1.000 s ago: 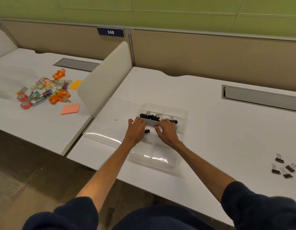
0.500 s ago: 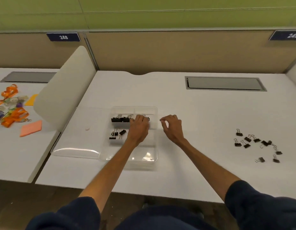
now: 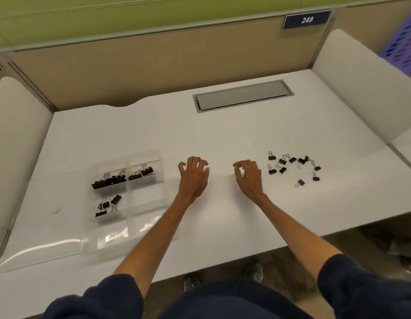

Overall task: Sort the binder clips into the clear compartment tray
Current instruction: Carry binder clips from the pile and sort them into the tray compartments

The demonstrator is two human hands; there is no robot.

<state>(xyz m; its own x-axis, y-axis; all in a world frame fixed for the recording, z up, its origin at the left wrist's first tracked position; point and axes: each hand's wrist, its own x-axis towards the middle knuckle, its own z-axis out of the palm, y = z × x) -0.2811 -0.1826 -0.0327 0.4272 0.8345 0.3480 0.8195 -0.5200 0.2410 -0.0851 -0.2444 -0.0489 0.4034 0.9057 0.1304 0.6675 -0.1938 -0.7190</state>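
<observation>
"Hands: where are they, on the head view?"
"Left hand (image 3: 193,178) hovers just right of the clear tray (image 3: 163,192), right hand (image 3: 248,178) further right. Fingers (image 3: 192,161) on both are loosely curled and hold nothing."
"And the clips?"
"Sorted clips (image 3: 110,180) fill the tray's far and left compartments. Loose binder clips (image 3: 272,171) lie well right of the tray, just beyond the right hand, so it's nearer, I'd judge. Their long axes point all ways."
</observation>
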